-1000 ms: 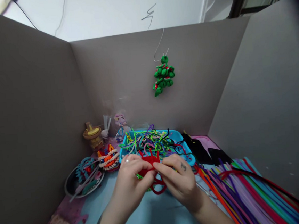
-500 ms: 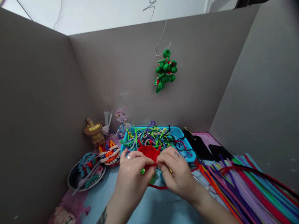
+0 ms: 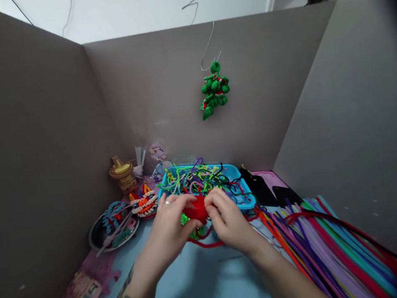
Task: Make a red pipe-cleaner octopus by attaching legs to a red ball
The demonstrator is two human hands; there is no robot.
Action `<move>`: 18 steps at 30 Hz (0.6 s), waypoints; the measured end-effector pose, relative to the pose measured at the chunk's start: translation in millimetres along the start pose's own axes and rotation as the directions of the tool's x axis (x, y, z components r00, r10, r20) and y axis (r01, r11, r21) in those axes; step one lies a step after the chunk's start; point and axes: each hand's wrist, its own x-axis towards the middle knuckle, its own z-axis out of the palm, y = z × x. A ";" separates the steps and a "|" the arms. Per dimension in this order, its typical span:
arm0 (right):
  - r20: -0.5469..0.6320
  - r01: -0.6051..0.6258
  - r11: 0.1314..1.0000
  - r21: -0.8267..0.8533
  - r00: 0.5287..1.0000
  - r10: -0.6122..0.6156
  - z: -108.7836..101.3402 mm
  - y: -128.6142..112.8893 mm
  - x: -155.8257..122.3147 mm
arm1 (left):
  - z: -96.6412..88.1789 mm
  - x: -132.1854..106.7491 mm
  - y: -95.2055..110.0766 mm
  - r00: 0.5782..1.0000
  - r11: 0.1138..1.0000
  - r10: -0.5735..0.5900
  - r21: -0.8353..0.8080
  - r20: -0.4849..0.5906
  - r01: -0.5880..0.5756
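Observation:
Between both hands is a red fuzzy piece (image 3: 197,209) that looks made of pipe cleaners. My left hand (image 3: 172,223) grips its left side, thumb below and fingers above. At its right edge my right hand (image 3: 223,216) pinches it with thumb and fingertips. A loose red pipe cleaner (image 3: 207,245) curves below the piece, over the light blue surface. Something green and fuzzy (image 3: 196,232) shows under the red piece, partly hidden by my left hand.
A blue tray (image 3: 250,202) of tangled pipe cleaner scraps stands behind my hands. Long coloured pipe cleaners (image 3: 335,243) lie at right. At left are a metal bowl (image 3: 97,246) and a lidded brown cup (image 3: 122,174). A green ornament (image 3: 216,89) hangs from wire against the back panel.
The red piece has tilted, so its side now faces me. My left fingers have spread around it, and my right hand still pinches its right edge. The view has shifted slightly.

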 end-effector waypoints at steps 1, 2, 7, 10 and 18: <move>0.000 -0.005 1.000 -0.007 1.000 0.005 -0.5 0.6 0.0 | -0.1 0.0 -1.0 1.000 1.000 -0.009 -0.003 0.009 0.009; 0.000 -0.011 1.000 -0.005 1.000 0.011 -1.4 1.0 0.2 | -0.4 0.0 -2.0 1.000 1.000 -0.015 -0.009 0.025 0.015; 0.015 -0.107 0.984 0.140 0.994 0.106 -10.1 3.6 2.3 | -7.3 1.5 -6.3 0.995 0.990 -0.060 -0.120 0.085 0.070; 0.016 -0.167 0.958 0.235 0.986 0.168 -13.8 7.9 3.5 | -14.8 4.1 -8.6 0.984 0.951 -0.117 -0.268 0.137 0.151; -0.006 -0.194 0.968 0.157 0.980 0.197 -13.9 10.8 6.3 | -15.8 7.1 -21.6 0.950 0.798 -0.184 -0.526 0.253 0.294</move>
